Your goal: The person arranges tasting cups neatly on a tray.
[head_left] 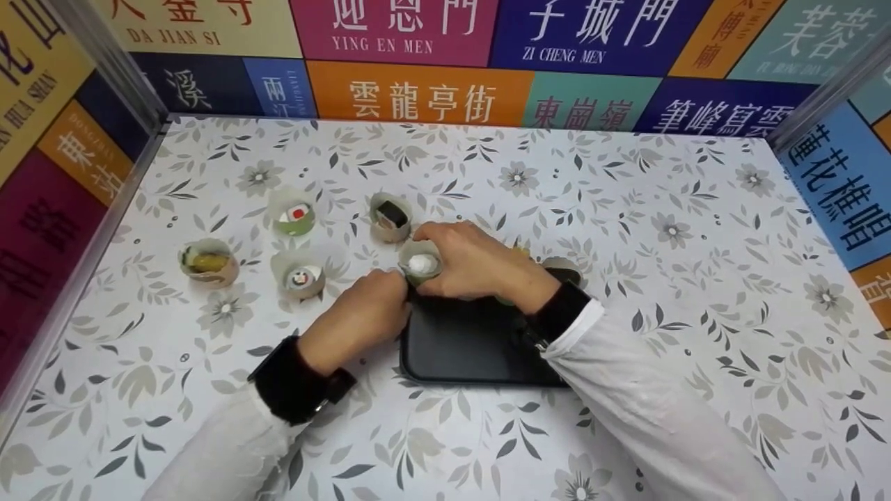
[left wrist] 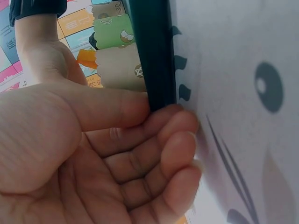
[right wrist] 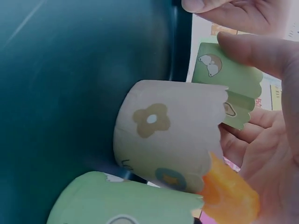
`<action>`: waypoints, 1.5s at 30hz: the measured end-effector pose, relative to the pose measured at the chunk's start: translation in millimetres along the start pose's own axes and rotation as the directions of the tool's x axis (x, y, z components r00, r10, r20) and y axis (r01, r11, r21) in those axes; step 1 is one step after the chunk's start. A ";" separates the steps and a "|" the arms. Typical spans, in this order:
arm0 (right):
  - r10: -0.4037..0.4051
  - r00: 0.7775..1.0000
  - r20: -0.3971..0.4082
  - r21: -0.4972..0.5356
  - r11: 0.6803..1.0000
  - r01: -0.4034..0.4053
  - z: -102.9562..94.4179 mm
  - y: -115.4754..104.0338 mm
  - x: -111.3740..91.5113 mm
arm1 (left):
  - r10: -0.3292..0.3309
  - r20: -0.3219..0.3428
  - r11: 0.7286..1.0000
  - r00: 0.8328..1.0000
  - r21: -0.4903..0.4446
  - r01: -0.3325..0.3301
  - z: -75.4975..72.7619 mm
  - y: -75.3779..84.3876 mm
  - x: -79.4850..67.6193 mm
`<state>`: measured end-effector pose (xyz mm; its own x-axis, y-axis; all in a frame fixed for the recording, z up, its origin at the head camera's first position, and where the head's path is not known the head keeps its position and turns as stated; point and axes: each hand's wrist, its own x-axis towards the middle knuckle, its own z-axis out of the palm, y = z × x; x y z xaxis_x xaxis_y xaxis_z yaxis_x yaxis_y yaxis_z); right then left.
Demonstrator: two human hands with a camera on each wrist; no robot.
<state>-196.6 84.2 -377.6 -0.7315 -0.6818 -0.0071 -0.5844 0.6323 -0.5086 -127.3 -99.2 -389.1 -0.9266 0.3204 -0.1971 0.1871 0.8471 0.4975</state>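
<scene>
A black tray lies on the table in the head view, partly behind the right forearm. My left hand pinches its left edge between thumb and forefinger, as the left wrist view shows with the tray rim. By the tray's far left corner, my right hand holds a green paper cup with something white inside. Whether that cup is lifted cannot be told. On the tray, in the right wrist view, stand a beige paper cup with an orange piece and another green cup.
Left of the tray stand more filled paper cups: one with yellow content, one with red and white, one with a round piece. A cup with a dark piece stands behind. Lettered panels wall the table.
</scene>
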 end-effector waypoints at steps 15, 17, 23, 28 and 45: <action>-0.014 1.000 0.028 -0.083 0.996 0.016 5.3 2.4 2.1 | 0.023 -0.018 0.998 1.000 -0.051 -0.024 1.0 -2.3 -1.2; -0.012 0.999 0.033 -0.096 0.995 0.016 5.3 2.2 2.3 | 0.011 -0.010 0.999 1.000 -0.048 -0.012 0.9 -2.0 -0.5; 0.006 0.998 0.059 -0.174 0.985 0.005 4.3 0.9 1.7 | -0.016 0.012 0.999 1.000 -0.040 0.016 0.2 -0.6 0.6; 0.030 0.996 0.085 -0.239 0.971 -0.009 4.7 0.8 1.0 | -0.001 0.010 1.000 1.000 -0.018 0.002 0.0 -0.4 1.1; -0.013 0.999 -0.050 -0.163 0.987 0.005 -50.4 2.4 -32.6 | -0.007 0.015 1.000 1.000 0.008 0.007 -0.8 0.3 0.5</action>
<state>-191.8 126.5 -335.2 -0.7402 -0.6710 0.0427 -0.6375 0.6803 -0.3617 -128.0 -99.1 -388.4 -0.9226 0.3212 -0.2135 0.1834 0.8524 0.4897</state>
